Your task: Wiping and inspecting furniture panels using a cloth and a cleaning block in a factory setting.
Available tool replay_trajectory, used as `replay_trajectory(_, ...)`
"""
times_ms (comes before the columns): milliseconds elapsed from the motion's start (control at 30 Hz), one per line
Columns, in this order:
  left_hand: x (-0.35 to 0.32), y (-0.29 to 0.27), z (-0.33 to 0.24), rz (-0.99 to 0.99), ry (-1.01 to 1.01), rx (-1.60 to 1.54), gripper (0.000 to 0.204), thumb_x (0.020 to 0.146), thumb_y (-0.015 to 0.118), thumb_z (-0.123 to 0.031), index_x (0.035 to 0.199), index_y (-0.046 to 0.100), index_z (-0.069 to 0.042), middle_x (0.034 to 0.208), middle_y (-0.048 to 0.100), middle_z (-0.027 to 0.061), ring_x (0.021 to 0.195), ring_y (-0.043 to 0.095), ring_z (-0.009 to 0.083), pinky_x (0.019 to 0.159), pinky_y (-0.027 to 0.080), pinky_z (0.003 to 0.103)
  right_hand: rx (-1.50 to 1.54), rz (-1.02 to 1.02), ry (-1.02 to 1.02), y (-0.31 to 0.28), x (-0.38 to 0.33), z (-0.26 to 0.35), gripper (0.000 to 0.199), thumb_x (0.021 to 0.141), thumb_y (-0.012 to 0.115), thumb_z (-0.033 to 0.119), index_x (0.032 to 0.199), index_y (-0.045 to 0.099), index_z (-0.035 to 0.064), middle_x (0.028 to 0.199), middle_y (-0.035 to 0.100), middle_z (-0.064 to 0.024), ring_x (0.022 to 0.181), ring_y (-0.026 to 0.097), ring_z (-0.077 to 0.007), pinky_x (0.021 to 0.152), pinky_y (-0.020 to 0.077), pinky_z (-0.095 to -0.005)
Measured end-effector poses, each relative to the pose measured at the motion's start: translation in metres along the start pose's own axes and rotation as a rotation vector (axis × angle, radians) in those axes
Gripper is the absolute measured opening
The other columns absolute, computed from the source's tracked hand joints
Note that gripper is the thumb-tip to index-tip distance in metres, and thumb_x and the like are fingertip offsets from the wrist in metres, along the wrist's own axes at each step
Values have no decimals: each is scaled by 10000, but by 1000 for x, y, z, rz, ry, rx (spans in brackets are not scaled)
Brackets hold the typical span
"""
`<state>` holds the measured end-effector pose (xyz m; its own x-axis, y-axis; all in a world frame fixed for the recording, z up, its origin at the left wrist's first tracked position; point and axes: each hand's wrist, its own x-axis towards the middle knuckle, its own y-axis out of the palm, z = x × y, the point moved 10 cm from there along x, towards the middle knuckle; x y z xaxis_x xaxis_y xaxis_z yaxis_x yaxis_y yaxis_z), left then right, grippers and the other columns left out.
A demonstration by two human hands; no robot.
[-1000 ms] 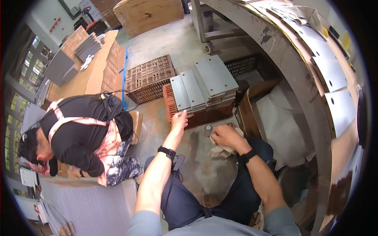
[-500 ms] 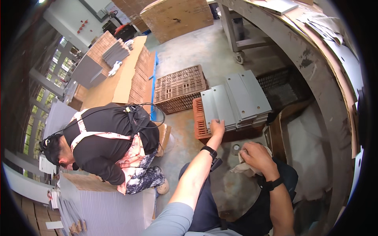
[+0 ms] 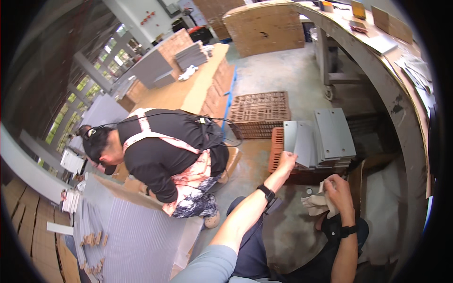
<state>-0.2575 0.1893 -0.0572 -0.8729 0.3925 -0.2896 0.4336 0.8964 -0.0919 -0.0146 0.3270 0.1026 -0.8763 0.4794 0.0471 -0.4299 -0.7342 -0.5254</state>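
My left hand (image 3: 285, 166) pinches the near edge of a flat grey panel (image 3: 305, 148), which sits tilted over the left pile of panels. Beside it stands another pile of grey panels (image 3: 336, 134) with small holes near their corners. Both piles rest on an orange plastic crate (image 3: 275, 150), whose slotted left end shows. Just in front of the piles, my right hand (image 3: 339, 191) is closed on a cream cloth (image 3: 315, 205) that hangs down from the fingers. The cloth and the panel are apart.
A brown slatted crate (image 3: 259, 111) stands beyond the orange one. To the left, another person (image 3: 165, 141) bends over a large stack of grey sheets (image 3: 137, 245). A workbench (image 3: 406, 113) curves along the right. Cardboard-covered stacks (image 3: 193, 89) stand farther back.
The view has swung left, so everything sits farther right. My left hand has raised a panel at a tilt from the left pile. My right hand has lifted slightly, still with the cloth.
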Motion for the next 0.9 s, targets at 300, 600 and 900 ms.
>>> replay_trajectory(300,-194,-18,-17,325,72,-280,333,1010,664,-268,1218,521,-51,1081,669,49,981,630,115,815,520,286,172,178,143,42,1,1,378,996,646,303,1089,678,-62,930,714,-113,908,646,-167,856,511,-330)
replay_trajectory(600,-246,-46,-31,389,109,-603,449,1052,558,-366,1404,522,-89,1234,625,32,1126,594,125,963,503,329,617,335,39,101,-52,41,328,1003,660,205,1195,652,-62,1081,702,-69,982,633,-142,888,518,-307)
replay_trajectory(900,-239,-26,7,588,-205,-779,566,1022,518,-451,1394,550,-26,1244,668,129,1089,662,253,961,543,395,413,-48,-192,54,-59,42,245,1001,667,195,1079,670,-37,1011,701,-28,956,619,-116,880,496,-273)
